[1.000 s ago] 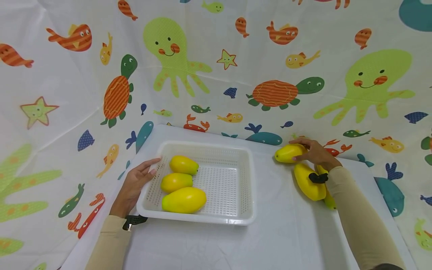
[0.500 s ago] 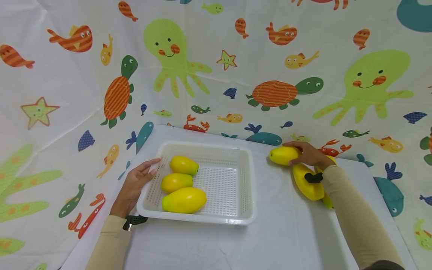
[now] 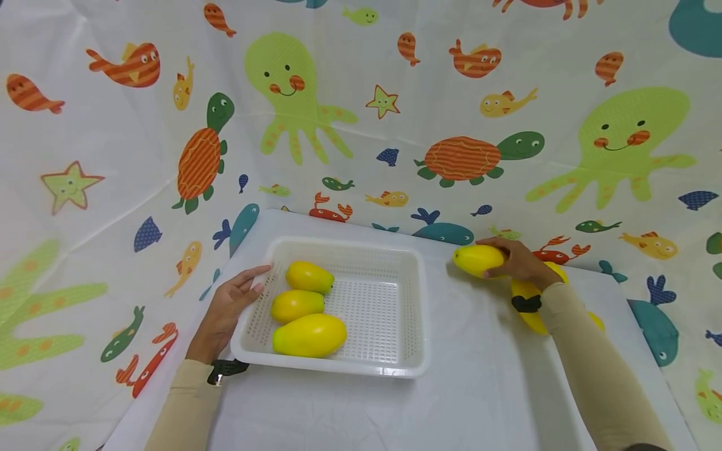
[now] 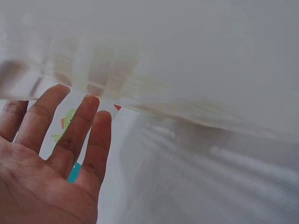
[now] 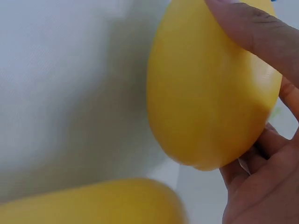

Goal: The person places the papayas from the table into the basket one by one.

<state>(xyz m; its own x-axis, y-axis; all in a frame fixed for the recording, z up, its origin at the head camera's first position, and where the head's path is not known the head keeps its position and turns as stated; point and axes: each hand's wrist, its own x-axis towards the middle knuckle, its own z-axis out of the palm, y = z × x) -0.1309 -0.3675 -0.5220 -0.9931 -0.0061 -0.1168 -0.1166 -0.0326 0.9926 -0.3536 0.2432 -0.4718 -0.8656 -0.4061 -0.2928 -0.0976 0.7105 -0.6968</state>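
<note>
The right hand [image 3: 516,263] pinched a yellow fruit [image 3: 478,260] near its right end, thumb on the near side and fingers wrapped round the far side, at the far right of the worktop [image 3: 462,388]. Its skin looked smooth and glossy, so a full, even grip well round its body seemed wiser than a squeeze at the tip. Whether it was clear of the cloth was hard to tell. Other yellow fruits [image 3: 534,322] lay close under that wrist, partly hidden by the arm; a slightly raised wrist would have spared them a nudge.

The left hand [image 3: 228,313], fingers loosely extended, lay at the left rim of the white basket [image 3: 333,364], well placed to steady it. Three fruits [image 3: 309,336] rested along the basket's left side.

No label or writing could be read anywhere (the backdrop [image 3: 338,31] bore only sea creatures).
</note>
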